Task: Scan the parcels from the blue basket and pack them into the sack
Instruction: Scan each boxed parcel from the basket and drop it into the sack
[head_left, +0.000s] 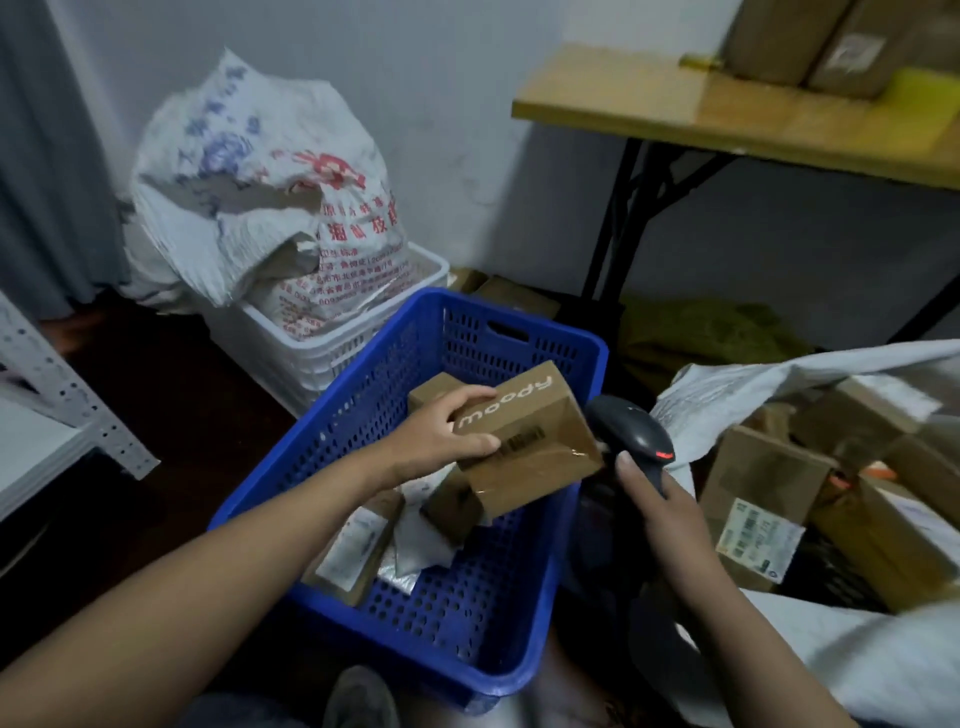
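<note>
Left hand (441, 434), arm reaching forward, holds one cardboard box (524, 441) printed "moody" above the blue basket (332, 415), fingers (467, 397) curled over its left end. Right hand (665, 514) grips one black handheld scanner (631, 428) just beside the box. Three more brown parcels (353, 545) lie in the basket. The open white sack (727, 384) at right holds several boxes.

A pale, plain wall (457, 104) closes the corner; a grey curtain (47, 156) hangs at the left; the floor (171, 384) is dark; a wooden-topped desk (649, 111) on black crossed legs stands at upper right, cardboard boxes (779, 41) on it; a white perforated metal shelf (72, 400) juts in from the left; the light is dim and even.
</note>
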